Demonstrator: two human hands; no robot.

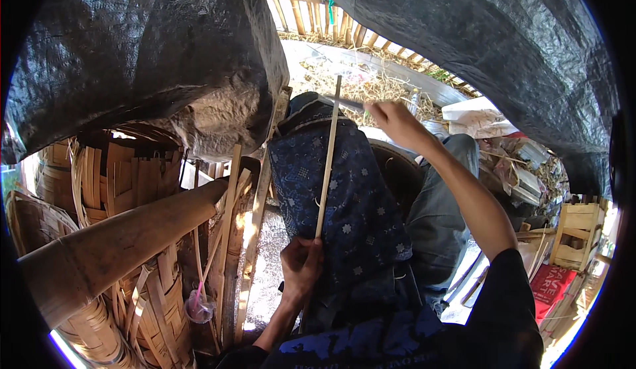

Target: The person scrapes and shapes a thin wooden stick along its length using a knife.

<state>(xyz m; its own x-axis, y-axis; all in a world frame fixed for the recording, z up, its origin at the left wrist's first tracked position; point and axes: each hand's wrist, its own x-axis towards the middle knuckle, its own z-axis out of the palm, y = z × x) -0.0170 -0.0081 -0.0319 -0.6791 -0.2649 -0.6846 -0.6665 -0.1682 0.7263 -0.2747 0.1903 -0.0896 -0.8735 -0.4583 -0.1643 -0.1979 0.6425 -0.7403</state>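
My left hand [301, 267] is closed around the lower end of a long, thin bamboo strip [328, 163]. The strip slants up and away from me over a dark blue patterned cloth [358, 213] spread on my lap and leg. My right hand [400, 125] grips a knife, its handle hidden in my fist. The grey knife blade [347, 103] points left and meets or crosses the strip near its far end; whether it cuts in cannot be told.
A thick bamboo pole [126, 243] juts in from the left, among woven bamboo baskets [132, 177]. Upright bamboo slats [229, 236] stand beside my left arm. Dark tarpaulin [152, 44] hangs overhead. At right are a wooden crate [578, 233] and a red bag [551, 289].
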